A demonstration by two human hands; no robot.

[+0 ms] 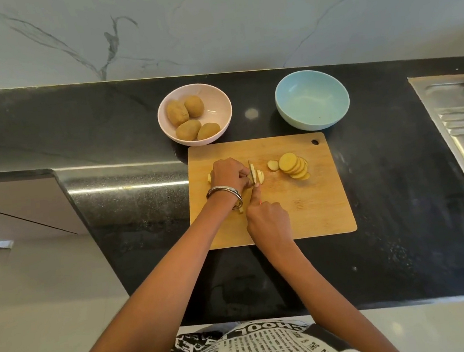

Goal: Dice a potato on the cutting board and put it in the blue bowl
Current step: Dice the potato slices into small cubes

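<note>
Both hands work close together on a wooden board [310, 210]. Her left hand [229, 174], bangles at the wrist, curls its fingers down over a stack of potato slices [259, 176], pinning them. Just right of those fingers, the right hand [269, 220] grips a knife [251, 173], forefinger stretched along its spine, blade standing in the slices. Further right of the knife lies a fanned row of round slices [293, 166]. Beyond the hands sit a blue bowl [312, 100] on the right and a pink bowl [217, 105] of whole potatoes [186, 118] on the left.
</note>
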